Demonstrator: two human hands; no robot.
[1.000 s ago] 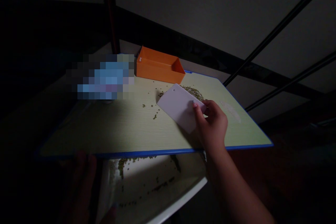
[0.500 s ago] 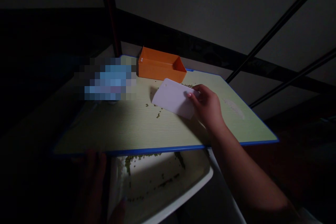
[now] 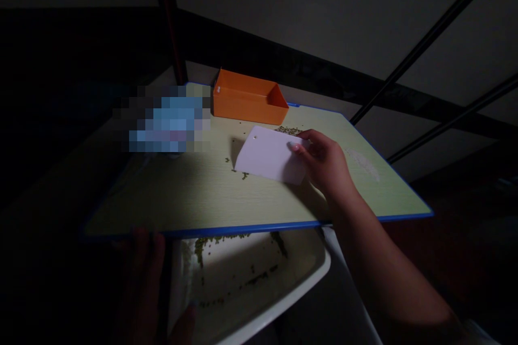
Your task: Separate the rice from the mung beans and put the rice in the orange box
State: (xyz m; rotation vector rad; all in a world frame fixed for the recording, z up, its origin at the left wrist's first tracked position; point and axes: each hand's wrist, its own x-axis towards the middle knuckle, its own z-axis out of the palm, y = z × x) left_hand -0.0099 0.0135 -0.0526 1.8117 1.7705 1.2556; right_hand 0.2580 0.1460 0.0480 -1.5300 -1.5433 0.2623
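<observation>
My right hand (image 3: 324, 159) is closed on a white plastic scraper (image 3: 267, 156), a thin flat card with a small hole at one corner. Its lower edge is at or just above the pale green tabletop (image 3: 194, 199); contact is unclear. Small green beans (image 3: 289, 130) lie behind the scraper, with a few more by its left corner. Deep in shadow, my left hand (image 3: 151, 285) is at the left side of a white basin (image 3: 279, 307), thumb inside the rim and fingers outside. Green beans are scattered in this basin, which sits below the table's front edge.
An orange open box (image 3: 251, 99) stands at the back of the table. Left of it is a blurred-out bluish item (image 3: 174, 121). A streak of whitish grains (image 3: 362, 164) lies on the right. Blue edging (image 3: 251, 229) runs along the table's front, overhanging the basin.
My right hand has shifted slightly right and the scraper has tipped and come down a little toward me, uncovering more of the beans behind it. The left hand stays by the basin.
</observation>
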